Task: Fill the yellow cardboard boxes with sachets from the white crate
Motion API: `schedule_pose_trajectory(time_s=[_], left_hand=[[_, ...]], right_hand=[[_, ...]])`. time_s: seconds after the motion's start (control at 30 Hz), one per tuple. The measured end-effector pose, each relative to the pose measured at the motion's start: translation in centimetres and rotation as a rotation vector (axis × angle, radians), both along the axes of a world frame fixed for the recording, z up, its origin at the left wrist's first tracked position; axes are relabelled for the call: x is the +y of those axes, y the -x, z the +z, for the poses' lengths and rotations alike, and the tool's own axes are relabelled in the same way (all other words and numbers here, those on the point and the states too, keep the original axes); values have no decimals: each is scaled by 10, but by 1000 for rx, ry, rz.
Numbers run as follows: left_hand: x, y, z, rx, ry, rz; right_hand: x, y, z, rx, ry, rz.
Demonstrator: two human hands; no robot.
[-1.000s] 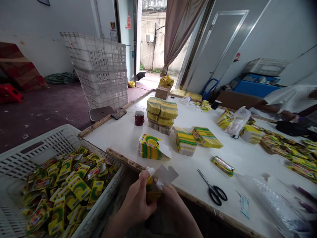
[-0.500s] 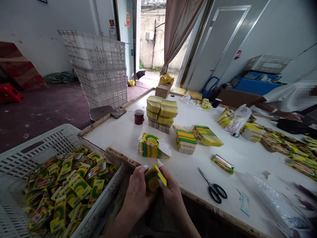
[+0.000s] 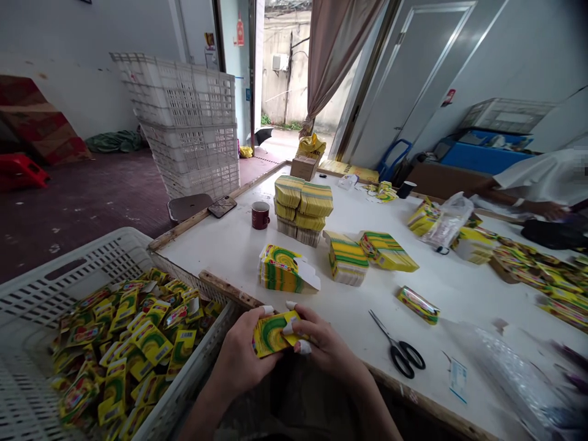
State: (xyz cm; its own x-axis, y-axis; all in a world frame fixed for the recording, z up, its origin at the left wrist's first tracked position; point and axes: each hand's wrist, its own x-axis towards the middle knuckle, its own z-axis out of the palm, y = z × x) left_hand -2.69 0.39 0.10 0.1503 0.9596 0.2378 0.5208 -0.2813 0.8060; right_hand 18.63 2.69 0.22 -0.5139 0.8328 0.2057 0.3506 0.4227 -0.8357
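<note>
A small yellow and green carton [image 3: 272, 332] is held between both my hands just in front of the white table's near edge [image 3: 358, 361]. My left hand [image 3: 241, 358] grips its left side, fingers curled under it. My right hand [image 3: 321, 346] pinches its right end with thumb and fingers. Just beyond, on the table, lies a stack of flat yellow and green carton blanks [image 3: 283, 269]. To my left stands a white plastic crate [image 3: 59, 282] with several folded cartons [image 3: 124, 343] in it.
More stacks of blanks [image 3: 303, 208] [image 3: 346, 260] [image 3: 388, 252], a dark red mug [image 3: 260, 215], black scissors [image 3: 399, 352] and a wrapped bar [image 3: 418, 304] lie on the table. Another person in white [image 3: 542, 180] works at the far right. Stacked white crates [image 3: 184, 122] stand behind.
The carton went from an open blank with white flaps up to a closed box. It now lies turned flat, printed face up, between both hands, slightly lower and to the left.
</note>
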Motion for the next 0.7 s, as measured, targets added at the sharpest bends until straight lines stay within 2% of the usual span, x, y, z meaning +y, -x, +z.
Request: schedule_pose_trajectory(time_s=[0.17, 0.23, 0.3, 0.33, 0.4, 0.47, 0.5, 0.57, 0.7], left_hand=[[-4, -9, -2, -37, -126, 58], [-4, -12, -4, -164, -118, 95], [-2, -12, -5, -457, -114, 231], [0, -11, -6, -658, -129, 341], [6, -7, -6, -1090, -93, 573], [13, -3, -7, -1405, 73, 722], [15, -1, -8, -1486, 177, 752], [16, -1, -10, -1525, 324, 743], [11, -6, -16, -1447, 415, 636]], right_hand=[[-10, 20, -12, 129, -8, -142], [-10, 28, -16, 220, 44, -135], [0, 31, -14, 319, 61, -130], [8, 31, -11, 329, 30, -179], [31, 28, -3, 240, -87, -369], [56, 26, 4, 85, -185, -550], [68, 26, 7, 31, -209, -594], [86, 27, 9, -45, -221, -611], [102, 31, 10, -162, -227, -582]])
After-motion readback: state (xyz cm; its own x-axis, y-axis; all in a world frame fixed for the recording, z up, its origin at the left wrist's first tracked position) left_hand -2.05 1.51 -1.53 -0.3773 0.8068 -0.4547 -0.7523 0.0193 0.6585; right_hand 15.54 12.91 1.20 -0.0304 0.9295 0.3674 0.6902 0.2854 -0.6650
